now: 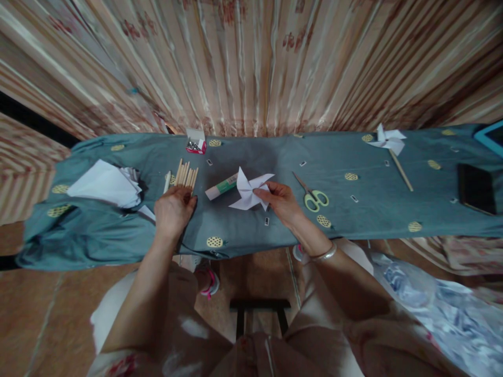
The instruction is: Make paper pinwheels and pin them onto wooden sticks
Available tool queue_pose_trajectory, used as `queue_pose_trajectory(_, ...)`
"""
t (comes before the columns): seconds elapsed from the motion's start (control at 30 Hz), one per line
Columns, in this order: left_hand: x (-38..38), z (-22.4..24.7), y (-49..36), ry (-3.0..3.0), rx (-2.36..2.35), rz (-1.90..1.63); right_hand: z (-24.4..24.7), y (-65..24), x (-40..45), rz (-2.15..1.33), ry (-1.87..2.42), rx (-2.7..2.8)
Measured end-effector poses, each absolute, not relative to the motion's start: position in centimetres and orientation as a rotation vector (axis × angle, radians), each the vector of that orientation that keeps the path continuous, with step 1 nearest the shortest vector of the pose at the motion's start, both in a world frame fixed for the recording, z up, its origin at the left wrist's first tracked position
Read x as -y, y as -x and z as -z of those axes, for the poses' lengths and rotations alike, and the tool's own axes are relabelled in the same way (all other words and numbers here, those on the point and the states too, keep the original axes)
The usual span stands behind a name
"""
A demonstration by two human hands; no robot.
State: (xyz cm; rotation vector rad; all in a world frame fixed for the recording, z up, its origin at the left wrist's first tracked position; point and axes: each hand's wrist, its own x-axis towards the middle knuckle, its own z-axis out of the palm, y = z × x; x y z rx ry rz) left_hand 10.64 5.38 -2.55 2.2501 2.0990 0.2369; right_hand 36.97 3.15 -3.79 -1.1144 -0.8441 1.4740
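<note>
A white paper pinwheel (246, 192) is pinched in my right hand (281, 201), the thumb lying over its centre. Behind the pinwheel lies a glue stick (222, 187) with a green and white label. My left hand (174, 208) rests on a row of thin wooden sticks (187, 173), fingers curled over their near ends; which stick the fingertips grip is hidden. Right of my right hand are scissors (313, 197) with pale green handles, blades slightly apart. A finished pinwheel (388, 141) on a wooden stick (401, 170) lies at the far right.
A pile of white paper sheets (104, 184) is on the left of the cloth-covered table (251, 230). At the back edge stands a small open box of metal pins (195, 142). On the right lie a dark phone-like object (477, 188) and a blue-edged item (489, 137). A curtain (251, 68) hangs behind.
</note>
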Motion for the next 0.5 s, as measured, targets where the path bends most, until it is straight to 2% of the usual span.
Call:
queue_pose_trajectory(0.3, -5.46, 2.40, -11.19, -2.157, -2.045, -0.299, 3.77, -37.22, -3.20, -1.482, 1.092, 0.866)
queue_pose_trajectory(0.5, -4.90, 2.90, -11.37, -1.894, -1.920, -0.803, 3.88, -37.66, -3.26, -1.447, 1.069, 0.931)
